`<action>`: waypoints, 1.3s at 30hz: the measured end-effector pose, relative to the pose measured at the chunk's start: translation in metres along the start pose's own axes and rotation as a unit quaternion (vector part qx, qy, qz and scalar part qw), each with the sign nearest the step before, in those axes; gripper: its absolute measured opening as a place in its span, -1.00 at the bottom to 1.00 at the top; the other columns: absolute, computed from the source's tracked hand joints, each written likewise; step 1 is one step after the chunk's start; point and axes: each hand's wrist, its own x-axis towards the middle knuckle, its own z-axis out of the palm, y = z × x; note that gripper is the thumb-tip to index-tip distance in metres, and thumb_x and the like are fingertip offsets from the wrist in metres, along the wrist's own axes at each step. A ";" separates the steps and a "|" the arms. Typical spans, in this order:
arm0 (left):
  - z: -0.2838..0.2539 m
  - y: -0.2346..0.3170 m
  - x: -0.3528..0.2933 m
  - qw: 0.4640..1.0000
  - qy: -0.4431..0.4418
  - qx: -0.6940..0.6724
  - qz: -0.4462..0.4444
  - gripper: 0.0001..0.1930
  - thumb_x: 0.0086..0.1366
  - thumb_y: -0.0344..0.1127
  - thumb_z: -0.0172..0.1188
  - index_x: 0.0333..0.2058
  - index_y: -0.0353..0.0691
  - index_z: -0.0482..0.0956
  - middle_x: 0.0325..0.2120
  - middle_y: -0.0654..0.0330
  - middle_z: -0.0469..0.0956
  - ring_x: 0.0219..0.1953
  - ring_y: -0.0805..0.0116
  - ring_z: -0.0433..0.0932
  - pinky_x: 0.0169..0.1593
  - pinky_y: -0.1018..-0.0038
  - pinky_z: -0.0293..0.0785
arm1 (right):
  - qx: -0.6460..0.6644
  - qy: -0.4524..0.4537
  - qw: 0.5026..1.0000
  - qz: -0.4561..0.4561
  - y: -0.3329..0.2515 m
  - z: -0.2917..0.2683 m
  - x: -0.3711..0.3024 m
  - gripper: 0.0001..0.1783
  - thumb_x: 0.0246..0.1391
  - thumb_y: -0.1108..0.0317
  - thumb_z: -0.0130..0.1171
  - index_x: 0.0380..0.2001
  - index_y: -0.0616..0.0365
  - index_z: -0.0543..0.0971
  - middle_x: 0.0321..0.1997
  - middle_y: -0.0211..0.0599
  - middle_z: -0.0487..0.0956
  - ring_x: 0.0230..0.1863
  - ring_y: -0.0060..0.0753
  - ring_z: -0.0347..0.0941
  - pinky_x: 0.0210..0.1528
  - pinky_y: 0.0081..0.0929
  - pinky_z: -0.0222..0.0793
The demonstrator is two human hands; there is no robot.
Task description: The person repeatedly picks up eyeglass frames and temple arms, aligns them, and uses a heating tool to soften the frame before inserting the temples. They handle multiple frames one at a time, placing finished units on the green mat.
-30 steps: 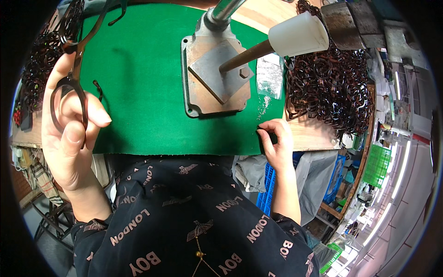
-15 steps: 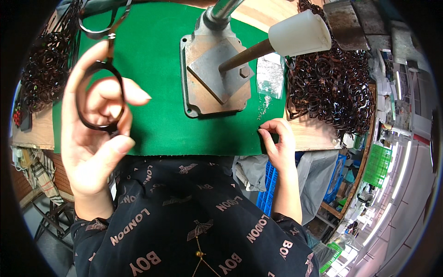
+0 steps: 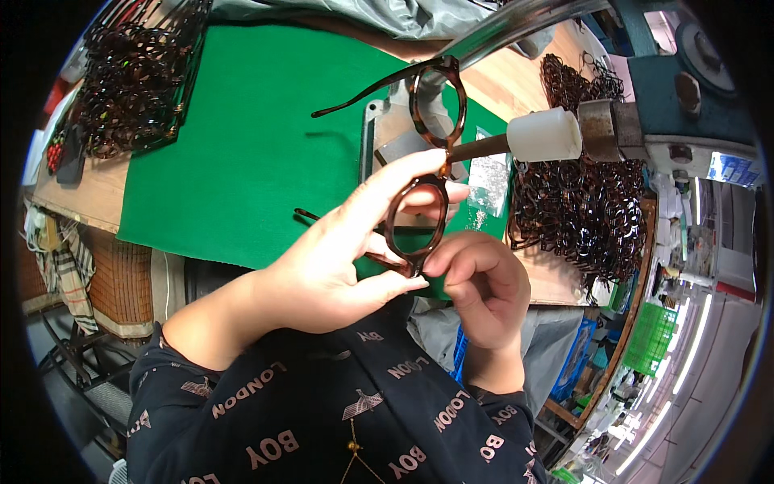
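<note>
A brown tortoiseshell eyeglass frame [image 3: 462,113] is held upright in front of the press by my left hand [image 3: 322,278]. The left fingers and thumb grip it around the lower rim. Both temples stick out to the left, the upper temple [image 3: 363,94] stretching over the mat. My right hand [image 3: 492,286] is beside the lower end of the frame, thumb and fingers curled together. Its index fingertip is at or touching the frame's lower corner. Whatever may be between those fingers is hidden.
A metal press base [image 3: 367,153] and a white cylindrical head [image 3: 544,135] on a rod stand behind the frame. Tiny silvery pieces [image 3: 477,219] lie by a clear plastic bag [image 3: 489,173] on the green mat [image 3: 242,145]. Dark frames [image 3: 576,218] are heaped on the right, more frames [image 3: 133,89] on the left.
My left hand has brought the eyeglass frame rightward to in front of the press. My right hand has left the mat's edge near the silvery pieces and met the frame's lower end.
</note>
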 end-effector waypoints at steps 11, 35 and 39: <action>0.000 -0.001 -0.001 0.996 0.016 0.075 0.055 -0.14 0.03 -0.72 0.13 0.25 -0.20 -0.13 0.15 -0.03 0.17 0.19 0.18 0.23 0.14 0.37 0.31 | -0.121 -0.005 0.988 -0.092 -0.003 0.011 0.018 -0.91 -0.10 0.58 0.18 -0.47 0.24 0.48 -0.43 -0.23 0.54 -0.35 -0.22 0.49 -0.27 -0.39 0.39; 0.019 0.023 0.031 0.993 0.019 -0.069 0.091 -0.06 0.01 -0.72 0.13 0.27 -0.14 -0.25 0.22 -0.05 0.03 0.12 0.27 0.30 -0.03 0.49 0.47 | 0.145 0.025 0.988 0.035 -0.032 -0.019 0.036 -0.86 -0.09 0.64 0.22 -0.40 0.32 0.50 -0.37 -0.25 0.55 -0.29 -0.49 0.49 -0.18 -0.61 0.39; 0.024 0.023 0.036 0.993 0.023 -0.058 0.100 -0.07 0.04 -0.68 0.15 0.27 -0.13 -0.25 0.24 -0.04 0.01 0.11 0.31 0.31 -0.03 0.49 0.47 | 0.067 0.043 0.997 -0.017 -0.037 -0.023 0.031 -0.83 -0.06 0.65 0.18 -0.32 0.35 0.50 -0.31 -0.24 0.55 -0.23 -0.48 0.47 -0.11 -0.58 0.35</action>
